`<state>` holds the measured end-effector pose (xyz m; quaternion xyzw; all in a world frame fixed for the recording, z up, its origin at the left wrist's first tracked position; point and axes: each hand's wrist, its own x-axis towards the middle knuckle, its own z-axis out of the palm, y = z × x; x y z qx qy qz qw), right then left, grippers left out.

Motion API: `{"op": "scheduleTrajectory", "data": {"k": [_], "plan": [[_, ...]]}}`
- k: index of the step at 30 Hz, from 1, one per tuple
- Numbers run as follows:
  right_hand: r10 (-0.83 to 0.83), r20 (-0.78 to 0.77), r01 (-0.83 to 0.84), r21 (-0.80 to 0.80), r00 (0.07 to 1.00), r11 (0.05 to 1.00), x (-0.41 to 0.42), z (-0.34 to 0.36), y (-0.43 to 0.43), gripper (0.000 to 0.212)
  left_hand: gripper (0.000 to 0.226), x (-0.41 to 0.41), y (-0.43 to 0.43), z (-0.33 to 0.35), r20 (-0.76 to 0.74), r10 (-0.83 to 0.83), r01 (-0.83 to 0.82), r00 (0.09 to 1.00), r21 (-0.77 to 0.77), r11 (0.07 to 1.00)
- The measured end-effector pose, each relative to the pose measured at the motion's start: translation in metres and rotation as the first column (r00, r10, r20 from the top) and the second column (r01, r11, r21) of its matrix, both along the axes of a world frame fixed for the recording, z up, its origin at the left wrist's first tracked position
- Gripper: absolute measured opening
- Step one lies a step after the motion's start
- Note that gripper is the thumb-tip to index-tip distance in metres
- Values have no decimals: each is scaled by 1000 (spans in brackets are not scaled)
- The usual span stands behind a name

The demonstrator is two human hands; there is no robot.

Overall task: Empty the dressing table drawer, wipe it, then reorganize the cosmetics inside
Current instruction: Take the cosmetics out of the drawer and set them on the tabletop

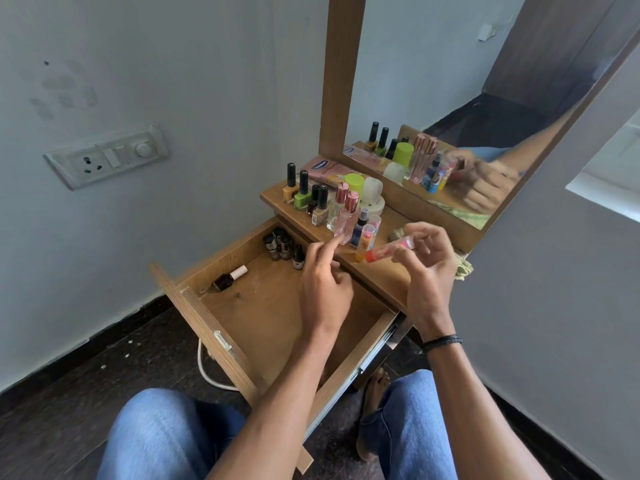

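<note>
Above the open drawer (pixel 277 306), the right hand (pixel 426 271) grips a small tube (pixel 391 249) and the left hand (pixel 323 282) is loosely open, holding nothing; emptying seems unfinished, so the bottles (pixel 280 247) inside should come out next.

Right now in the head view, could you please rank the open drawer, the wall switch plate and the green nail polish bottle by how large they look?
1. Open drawer, by far the largest.
2. Wall switch plate.
3. Green nail polish bottle, smallest.
The drawer is also nearest the camera, which enlarges it further; the order still seems safe.
</note>
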<state>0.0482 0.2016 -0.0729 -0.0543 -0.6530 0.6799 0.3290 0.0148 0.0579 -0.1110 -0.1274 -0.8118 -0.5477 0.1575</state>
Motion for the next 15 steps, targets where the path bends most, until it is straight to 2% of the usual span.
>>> {"op": "scheduleTrajectory", "data": {"k": [3,5,7,11,15], "plan": [[-102,-23,101,-63,994,993,-1,4,-2,38,62,-7,-19,5,29,89,-87,996,-64,994],[-138,2,138,-25,990,990,-2,5,-5,43,58,-20,-39,9,81,155,-141,985,-160,977],[-150,46,147,65,988,987,-5,5,-8,47,59,-38,-63,10,163,220,-158,962,-329,931],[-140,134,117,166,981,979,-13,3,-6,43,62,-65,-107,5,296,294,-39,909,-642,766],[-175,210,114,274,962,955,-18,-3,-1,35,61,-75,-129,-7,319,298,51,900,-755,654]]}}
